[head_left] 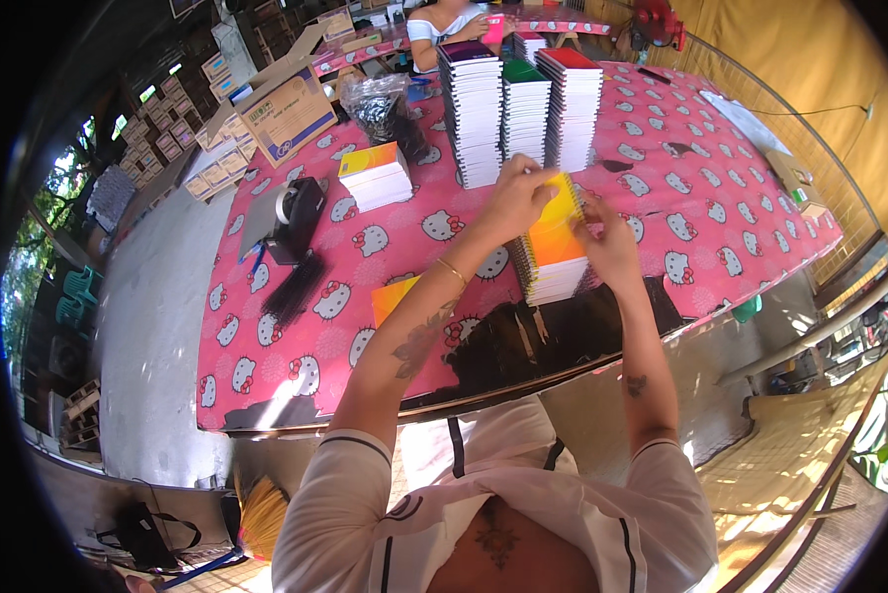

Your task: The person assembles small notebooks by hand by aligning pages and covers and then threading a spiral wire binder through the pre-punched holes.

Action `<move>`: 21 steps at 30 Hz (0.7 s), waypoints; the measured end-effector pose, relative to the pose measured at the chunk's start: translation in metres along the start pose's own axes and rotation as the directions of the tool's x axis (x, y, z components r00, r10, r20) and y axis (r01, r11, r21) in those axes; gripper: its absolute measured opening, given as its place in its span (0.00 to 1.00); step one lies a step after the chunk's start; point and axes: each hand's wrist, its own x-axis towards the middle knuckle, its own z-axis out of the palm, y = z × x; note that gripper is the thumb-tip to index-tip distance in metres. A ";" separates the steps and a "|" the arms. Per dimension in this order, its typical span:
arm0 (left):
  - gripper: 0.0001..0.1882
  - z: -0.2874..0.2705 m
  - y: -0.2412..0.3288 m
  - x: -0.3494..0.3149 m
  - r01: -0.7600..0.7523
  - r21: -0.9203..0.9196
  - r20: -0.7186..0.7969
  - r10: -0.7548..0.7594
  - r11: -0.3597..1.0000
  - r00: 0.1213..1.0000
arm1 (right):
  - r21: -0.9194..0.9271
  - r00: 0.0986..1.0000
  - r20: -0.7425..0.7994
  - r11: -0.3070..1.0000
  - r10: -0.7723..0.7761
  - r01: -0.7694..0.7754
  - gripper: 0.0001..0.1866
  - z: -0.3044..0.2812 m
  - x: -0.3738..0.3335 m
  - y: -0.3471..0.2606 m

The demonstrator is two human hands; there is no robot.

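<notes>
A short stack of spiral notebooks (558, 281) stands near the front edge of the table, white page edges toward me. A notebook with a yellow-orange cover (557, 225) is on top. My left hand (523, 195) grips its far left corner with bent fingers. At the right edge, beside the wire coil, the fingers of my right hand (608, 242) are closed on the same notebook. Behind my hands rise tall notebook piles with a purple cover (469, 54), a green cover (523, 72) and a red cover (571, 59). Under my left forearm lies another yellow-orange cover (393, 296).
A stack of unbound yellow-covered pages (375, 183) sits left, near a black tape dispenser (296, 219) and dark wire coils (298, 287). Behind are a plastic bag (377, 104) and an open carton (288, 114). Across the table sits another person (449, 30) holding something pink.
</notes>
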 end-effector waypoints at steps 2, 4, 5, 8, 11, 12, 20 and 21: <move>0.19 0.024 -0.004 0.007 -0.024 0.123 0.017 0.022 0.992 1.000 | -0.341 0.987 -0.009 0.929 -0.157 0.145 0.29 -0.006 0.000 0.049; 0.19 0.024 -0.006 -0.013 0.013 0.231 -0.071 0.003 0.973 0.997 | -0.360 0.951 -0.184 0.917 -0.248 0.169 0.28 -0.004 -0.007 0.029; 0.18 0.018 -0.003 -0.016 -0.031 0.297 -0.286 0.120 0.954 0.951 | -0.353 0.887 -0.291 0.902 -0.358 0.249 0.27 -0.007 -0.009 0.004; 0.16 -0.013 -0.007 -0.023 0.022 0.026 -0.500 -0.006 0.999 0.866 | -0.339 0.472 -0.569 0.715 -0.674 0.612 0.31 -0.021 -0.045 -0.095; 0.14 -0.052 -0.008 -0.082 0.060 0.023 -0.374 -0.047 0.998 0.926 | 0.015 0.383 -0.570 0.457 -0.726 0.889 0.31 -0.004 -0.078 -0.120; 0.14 -0.059 -0.005 -0.101 0.060 0.063 -0.317 -0.037 0.996 0.948 | 0.132 0.445 -0.515 0.445 -0.733 0.886 0.31 0.001 -0.087 -0.121; 0.19 -0.123 -0.017 -0.278 0.056 0.566 0.061 -0.110 0.822 0.992 | 0.677 0.704 -0.156 0.444 -0.693 0.586 0.31 0.072 -0.111 -0.113; 0.19 -0.105 -0.026 -0.257 -0.037 0.531 0.112 -0.027 0.846 0.993 | 0.643 0.718 -0.138 0.490 -0.682 0.589 0.31 0.063 -0.112 -0.114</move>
